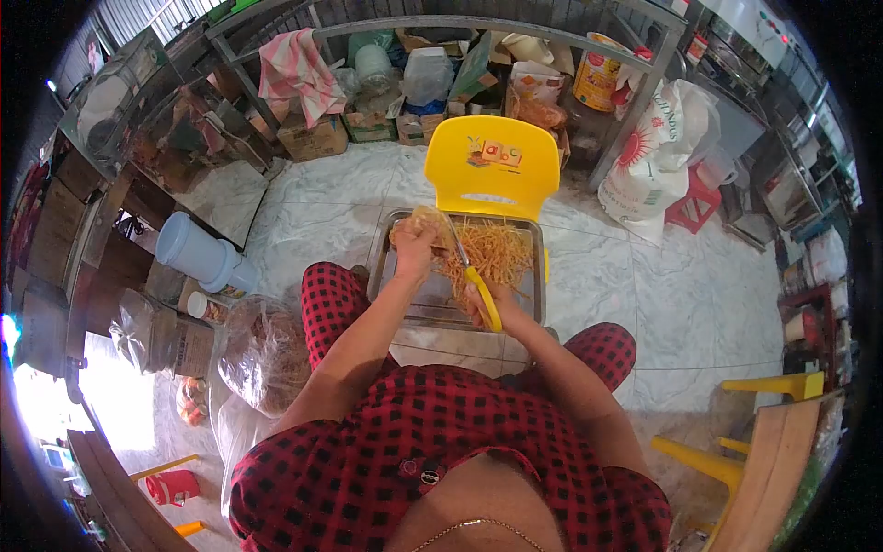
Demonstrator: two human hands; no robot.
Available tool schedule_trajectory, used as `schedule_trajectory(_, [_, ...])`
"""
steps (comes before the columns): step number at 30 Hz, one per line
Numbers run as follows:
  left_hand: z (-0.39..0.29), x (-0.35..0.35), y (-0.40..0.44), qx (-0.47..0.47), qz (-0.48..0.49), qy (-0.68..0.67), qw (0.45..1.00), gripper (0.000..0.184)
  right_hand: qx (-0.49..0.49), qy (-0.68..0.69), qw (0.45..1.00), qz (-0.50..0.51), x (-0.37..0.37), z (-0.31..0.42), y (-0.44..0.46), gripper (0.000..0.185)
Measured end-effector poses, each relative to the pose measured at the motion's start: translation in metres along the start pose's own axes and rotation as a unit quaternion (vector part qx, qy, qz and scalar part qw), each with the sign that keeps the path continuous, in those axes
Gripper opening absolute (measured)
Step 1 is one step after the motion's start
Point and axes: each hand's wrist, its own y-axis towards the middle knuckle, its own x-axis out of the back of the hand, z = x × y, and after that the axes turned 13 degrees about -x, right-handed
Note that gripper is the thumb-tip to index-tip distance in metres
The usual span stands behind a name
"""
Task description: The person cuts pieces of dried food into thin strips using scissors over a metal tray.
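Note:
A shallow metal tray sits in front of me, with a heap of thin orange-tan strips piled over its right side. My left hand is closed on a pale, golden-tan crinkled piece above the tray's left part; its exact kind is unclear. In my right hand are scissors with yellow handles, gripped near the tray's front right. Their metal blades point up and left, towards the piece in my left hand. Fingers partly hide both the piece and the handles.
Behind the tray rises a yellow chair back printed "abc". A clear bag of brown contents stands at my left, near a pale blue bucket. A large white sack and a red stool stand at the back right.

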Motion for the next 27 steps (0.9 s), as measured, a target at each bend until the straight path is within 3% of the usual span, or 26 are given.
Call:
schedule_trajectory(9, [-0.004, -0.007, -0.011, 0.032, 0.063, 0.027, 0.997, 0.014, 0.002, -0.012, 0.999, -0.052, 0.0, 0.0, 0.006, 0.041])
schedule_trajectory(22, [0.007, 0.0, -0.018, 0.035, 0.025, 0.0, 0.999, 0.019, -0.022, -0.047, 0.996, -0.072, 0.003, 0.002, -0.006, 0.042])
schedule_trajectory(27, [-0.006, 0.005, -0.005, 0.035, -0.019, -0.019, 0.999, 0.013, -0.005, -0.027, 1.0, -0.014, 0.006, -0.002, -0.002, 0.045])
